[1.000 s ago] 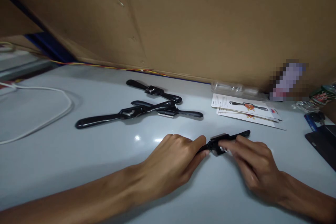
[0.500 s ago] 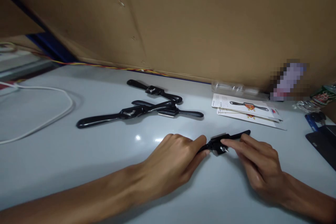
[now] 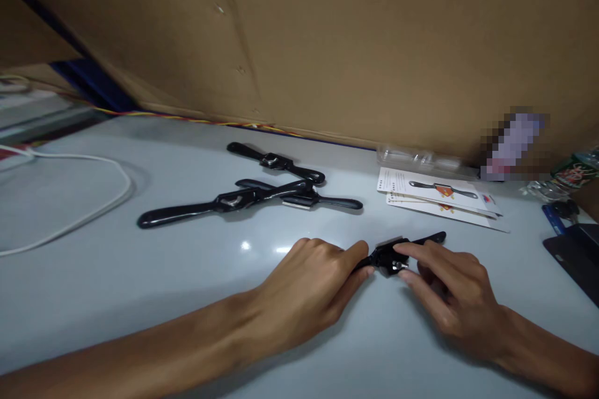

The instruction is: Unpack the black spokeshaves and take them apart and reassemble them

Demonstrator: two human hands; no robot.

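a glossy pale grey table (image 3: 116, 287) catches bright glints and runs back to a brown cardboard wall (image 3: 350, 43), red and yellow wires (image 3: 187, 118) along its foot. near the front, right of centre, the left hand (image 3: 318, 280) pinches one handle of a black tool (image 3: 387, 254); the right hand (image 3: 461, 287) is spread, thumb and forefinger apart beside the tool's silver screw (image 3: 399, 266). three similar tools (image 3: 234, 201) lie farther back, two crossing, with printed cards (image 3: 440, 189) to their right and a white cable (image 3: 130, 184) looping at left.
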